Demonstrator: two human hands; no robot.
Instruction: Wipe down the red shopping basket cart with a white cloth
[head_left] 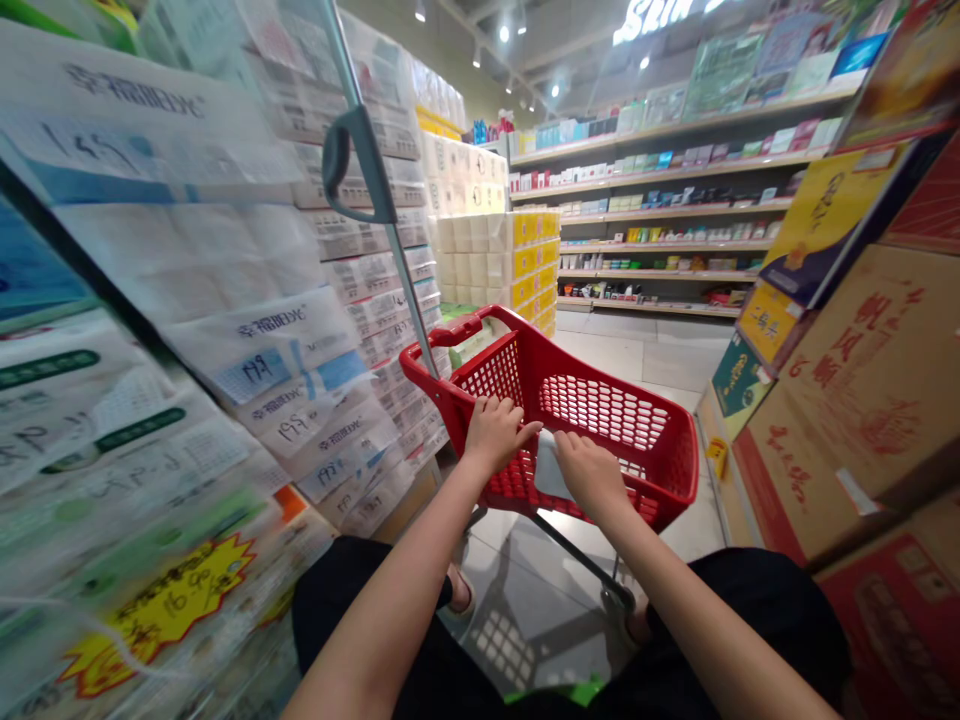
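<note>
A red plastic shopping cart [607, 400] stands side-on in front of me, its basket walls full of holes. My left hand [493, 436] is closed over the near rim, with the thumb stretched toward the right. Between my right fingers and the same rim is a white cloth or wipe [552, 468], draped down the outside of the basket. My right hand [594, 472] is closed on that cloth. A metal pole [409, 280] with a grey handle [360, 165] rises at the cart's left end.
Tall stacks of wrapped tissue packs [277, 340] crowd the left side. Cardboard boxes [870, 400] are piled on the right. Shelves of small goods [675, 210] line the back beyond a tiled floor [641, 355]. My feet are under the cart, near its wheel [618, 598].
</note>
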